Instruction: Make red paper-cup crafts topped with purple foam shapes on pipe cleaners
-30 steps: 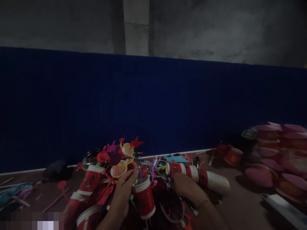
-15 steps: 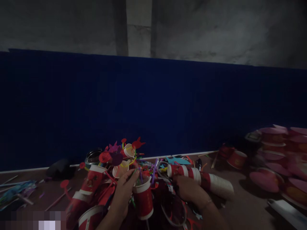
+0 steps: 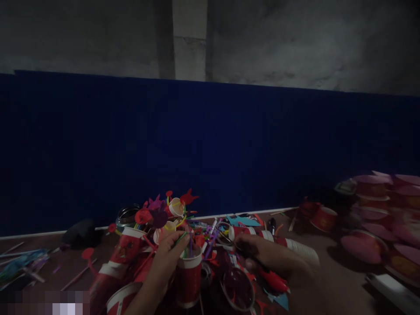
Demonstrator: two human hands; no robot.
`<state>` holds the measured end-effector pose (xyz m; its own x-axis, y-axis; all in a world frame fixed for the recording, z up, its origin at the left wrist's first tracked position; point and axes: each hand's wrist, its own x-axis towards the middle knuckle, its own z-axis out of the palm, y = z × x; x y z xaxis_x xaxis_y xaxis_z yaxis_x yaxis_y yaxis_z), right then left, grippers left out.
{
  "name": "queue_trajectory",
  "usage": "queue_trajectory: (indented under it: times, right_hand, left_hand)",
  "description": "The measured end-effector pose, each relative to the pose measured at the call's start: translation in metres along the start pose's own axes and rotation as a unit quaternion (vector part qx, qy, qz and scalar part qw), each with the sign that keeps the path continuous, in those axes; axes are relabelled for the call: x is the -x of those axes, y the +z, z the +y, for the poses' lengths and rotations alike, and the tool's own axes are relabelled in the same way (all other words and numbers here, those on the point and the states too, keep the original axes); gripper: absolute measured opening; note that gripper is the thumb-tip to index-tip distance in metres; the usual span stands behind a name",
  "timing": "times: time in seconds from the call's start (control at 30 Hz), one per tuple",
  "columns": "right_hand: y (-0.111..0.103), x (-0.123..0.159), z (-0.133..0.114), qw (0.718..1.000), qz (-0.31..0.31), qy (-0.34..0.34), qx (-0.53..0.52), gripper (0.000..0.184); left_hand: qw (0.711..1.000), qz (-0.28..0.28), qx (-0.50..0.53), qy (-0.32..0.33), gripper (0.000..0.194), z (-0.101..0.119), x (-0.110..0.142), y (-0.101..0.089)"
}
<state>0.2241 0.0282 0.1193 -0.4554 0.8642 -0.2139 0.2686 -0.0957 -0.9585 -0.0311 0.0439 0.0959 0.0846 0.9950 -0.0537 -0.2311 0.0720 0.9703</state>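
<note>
Two hands were low in the middle of the frame. My left hand (image 3: 169,258) was nearly closed, thumb and fingertips pinching a green straw (image 3: 183,245) that stood in a red cup (image 3: 188,280), lower centre. My right hand (image 3: 262,251) was curled around a dark tool with a red end (image 3: 274,281); I couldn't tell its kind. Because I pinched so high, a sideways pull could have tipped the cup or drawn the straw out. My right hand, close by the row of stacked cups (image 3: 302,251), might have rolled them, or the tool caught the round dish (image 3: 239,286) below it. My left wrist slanted up from the bottom edge; my right forearm came in from the lower right, fingers pointing left. Farther out, pink-topped cups (image 3: 370,210) crowded the right edge, and a blue panel (image 3: 210,144) crossed behind.
</note>
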Motion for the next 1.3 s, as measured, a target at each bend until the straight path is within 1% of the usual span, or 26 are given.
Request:
queue_trajectory:
  times: [0.07, 0.2, 0.33, 0.4, 0.53, 0.67, 0.73, 0.8, 0.87, 0.93, 1.03, 1.1, 1.2, 1.23, 1.3]
  right_hand:
    - [0.002, -0.004, 0.0, 1.0, -0.003, 0.005, -0.005, 0.026]
    - [0.001, -0.01, 0.004, 1.0, 0.021, 0.017, 0.004, 0.025]
    - [-0.004, -0.013, 0.01, 0.999, 0.014, 0.034, 0.019, 0.026]
    - [-0.005, -0.013, 0.011, 0.999, 0.02, 0.025, 0.034, 0.025]
    - [-0.004, -0.013, 0.01, 0.997, 0.042, 0.022, 0.059, 0.022]
    - [-0.005, -0.012, 0.008, 0.996, 0.041, 0.008, 0.075, 0.018]
    - [-0.006, -0.013, 0.009, 0.995, 0.045, 0.018, 0.092, 0.018]
    - [-0.007, -0.016, 0.014, 0.984, 0.078, 0.042, 0.156, 0.022]
    - [-0.005, -0.022, 0.022, 0.96, 0.117, 0.068, 0.245, 0.028]
    - [0.0, -0.027, 0.03, 0.937, 0.141, 0.087, 0.308, 0.032]
    - [0.011, -0.034, 0.039, 0.915, 0.169, 0.104, 0.35, 0.03]
    - [0.018, -0.038, 0.038, 0.908, 0.195, 0.094, 0.358, 0.028]
    - [0.024, -0.044, 0.03, 0.915, 0.208, 0.058, 0.339, 0.021]
    - [0.026, -0.047, 0.026, 0.925, 0.204, 0.041, 0.318, 0.02]
    - [0.03, -0.052, 0.018, 0.954, 0.196, 0.003, 0.226, 0.03]
  left_hand:
    - [1.0, -0.016, -0.008, -0.007, 0.029, 0.001, 0.001, 0.001]
    - [1.0, -0.027, -0.008, -0.007, 0.03, 0.003, 0.003, 0.003]
    - [0.999, -0.037, -0.022, -0.005, 0.028, 0.007, 0.005, 0.004]
    - [0.999, -0.043, -0.024, -0.002, 0.028, 0.007, 0.005, 0.003]
    - [0.999, -0.029, -0.014, -0.006, 0.028, 0.002, 0.003, 0.002]
    - [1.0, -0.018, -0.024, -0.003, 0.031, -0.006, -0.002, 0.0]
    - [1.0, -0.019, -0.014, -0.01, 0.033, -0.008, -0.004, 0.0]
    - [0.999, -0.019, 0.012, -0.025, 0.034, -0.008, -0.004, 0.001]
    - [0.998, -0.011, 0.041, -0.046, 0.034, -0.007, -0.003, 0.003]
    - [0.996, 0.004, 0.064, -0.066, 0.034, -0.008, -0.001, 0.006]
    - [0.994, 0.033, 0.082, -0.071, 0.034, -0.011, 0.002, 0.011]
    - [0.993, 0.038, 0.086, -0.066, 0.033, -0.012, 0.004, 0.014]
    - [0.992, 0.051, 0.099, -0.053, 0.034, -0.013, 0.005, 0.017]
    - [0.992, 0.062, 0.103, -0.046, 0.035, -0.013, 0.005, 0.017]
    - [0.991, 0.077, 0.106, -0.031, 0.036, -0.013, 0.004, 0.017]
